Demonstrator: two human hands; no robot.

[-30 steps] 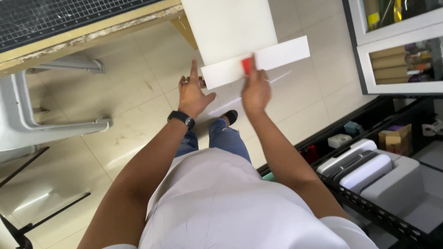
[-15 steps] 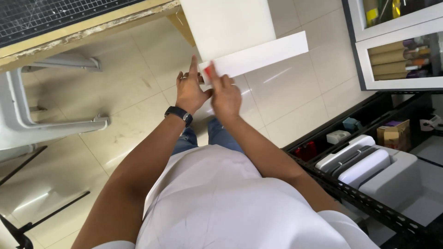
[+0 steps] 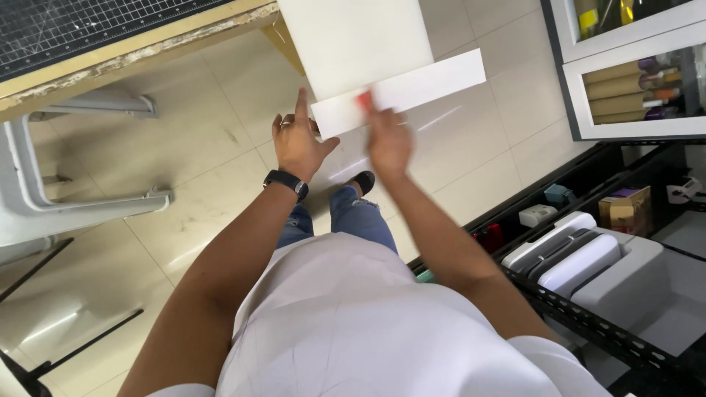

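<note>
Two white sheets hang out past the counter's front edge point(image 3: 147, 51): a large white card sheet point(image 3: 353, 40) and, just below it, a long narrow white paper strip point(image 3: 419, 84). The left hand point(image 3: 298, 140) pins the strip's left end, forefinger stretched up along the big sheet's edge. The right hand point(image 3: 388, 140), blurred, presses a small red tool point(image 3: 364, 99) against the strip; how tightly its grip closes I cannot tell. Working this well likely means steady pressure from the left hand and one even stroke. Grey bins point(image 3: 588, 261) sit on the right.
</note>
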